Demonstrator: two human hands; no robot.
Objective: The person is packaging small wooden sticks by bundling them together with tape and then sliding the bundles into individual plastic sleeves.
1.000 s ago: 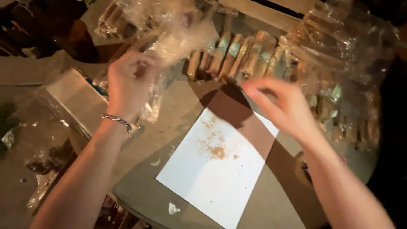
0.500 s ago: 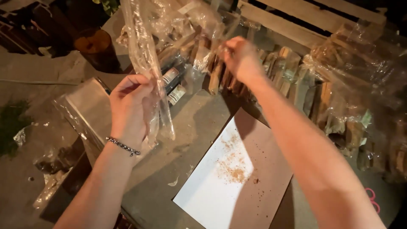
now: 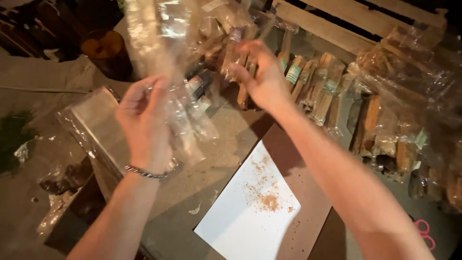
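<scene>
The left hand [image 3: 144, 120] grasps a clear plastic sleeve [image 3: 168, 82] held upright above the surface [image 3: 226, 135]. Right of it, the right hand [image 3: 262, 77] pinches a wrapped wood stick [image 3: 232, 53], above white paper [image 3: 245, 212] dusted with crumbs.

Clear bags [image 3: 183, 91] in hand; teal-labelled stick packets [image 3: 317, 86] behind.

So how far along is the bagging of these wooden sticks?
Done: a row of bagged, labelled wooden sticks lies along the table's back. In hand: left hand holds a clear plastic sleeve; right hand grips a stick. Left: a heap of loose brown sticks on the right.
</scene>
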